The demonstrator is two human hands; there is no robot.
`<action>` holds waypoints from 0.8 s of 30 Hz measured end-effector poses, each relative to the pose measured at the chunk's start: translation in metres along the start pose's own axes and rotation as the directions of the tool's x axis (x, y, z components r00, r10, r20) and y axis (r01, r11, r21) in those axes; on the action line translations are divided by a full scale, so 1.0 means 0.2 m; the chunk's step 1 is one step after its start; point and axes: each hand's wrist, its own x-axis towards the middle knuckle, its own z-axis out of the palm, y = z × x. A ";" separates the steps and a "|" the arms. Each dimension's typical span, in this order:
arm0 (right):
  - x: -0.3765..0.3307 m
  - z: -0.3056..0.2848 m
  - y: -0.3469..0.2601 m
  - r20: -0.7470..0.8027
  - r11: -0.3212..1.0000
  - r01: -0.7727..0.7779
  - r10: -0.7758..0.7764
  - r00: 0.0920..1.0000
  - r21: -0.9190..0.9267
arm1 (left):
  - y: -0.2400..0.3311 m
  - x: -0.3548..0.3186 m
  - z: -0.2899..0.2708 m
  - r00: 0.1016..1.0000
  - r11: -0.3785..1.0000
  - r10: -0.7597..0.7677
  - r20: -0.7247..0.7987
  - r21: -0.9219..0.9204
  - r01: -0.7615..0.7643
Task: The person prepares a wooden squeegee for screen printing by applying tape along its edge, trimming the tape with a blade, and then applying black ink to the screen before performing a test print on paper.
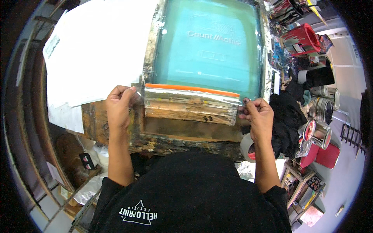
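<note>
A squeegee (pixel 186 108) with a wooden handle and an orange blade (pixel 192 90) lies across the near end of a screen-printing frame (pixel 149 62). Shiny clear film (pixel 194 95) runs along the squeegee just below its blade. Past the squeegee's left end, my left hand (pixel 119 103) pinches one end of this film between thumb and forefinger. My right hand (pixel 258 114) is closed at the other end, its fingertips on the film. Beyond the squeegee stretches the teal mesh (pixel 206 58), bearing pale lettering and outlines.
White paper sheets (pixel 93 50) cover the table at the left. A tape roll (pixel 246 147) sits by my right forearm, beside black cloth (pixel 287 124). Further right stand a red-stained bucket (pixel 301 39) and several cans (pixel 321 134). Shelving rails (pixel 35 116) curve along the far left.
</note>
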 end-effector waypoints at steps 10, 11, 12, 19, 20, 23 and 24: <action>0.02 0.02 0.04 -0.030 0.997 0.015 -0.013 0.999 0.080 | 0.00 0.02 0.05 0.998 0.987 -0.052 0.030 -0.150 0.056; 0.03 0.01 0.04 -0.027 0.998 0.012 -0.011 1.000 0.064 | -0.01 0.02 0.05 0.998 0.989 -0.060 0.026 -0.137 0.063; 0.03 0.01 0.04 -0.025 0.999 0.010 -0.009 1.000 0.048 | -0.01 0.02 0.04 0.997 0.990 -0.067 0.022 -0.123 0.069; 0.05 -0.01 0.06 0.002 0.998 0.016 -0.016 1.000 0.053 | -0.01 0.03 0.04 0.995 0.990 -0.095 0.025 -0.102 0.097; 0.05 -0.01 0.06 0.003 0.998 0.014 -0.014 1.000 0.054 | -0.02 0.04 0.04 0.994 0.990 -0.106 0.031 -0.094 0.108; 0.05 -0.01 0.05 0.012 0.998 0.006 -0.006 1.000 0.055 | -0.02 0.04 0.06 0.996 0.990 -0.086 0.019 -0.115 0.087; 0.05 -0.01 0.06 0.017 0.999 0.002 -0.003 1.000 0.054 | -0.01 0.04 0.06 0.996 0.992 -0.087 0.026 -0.089 0.089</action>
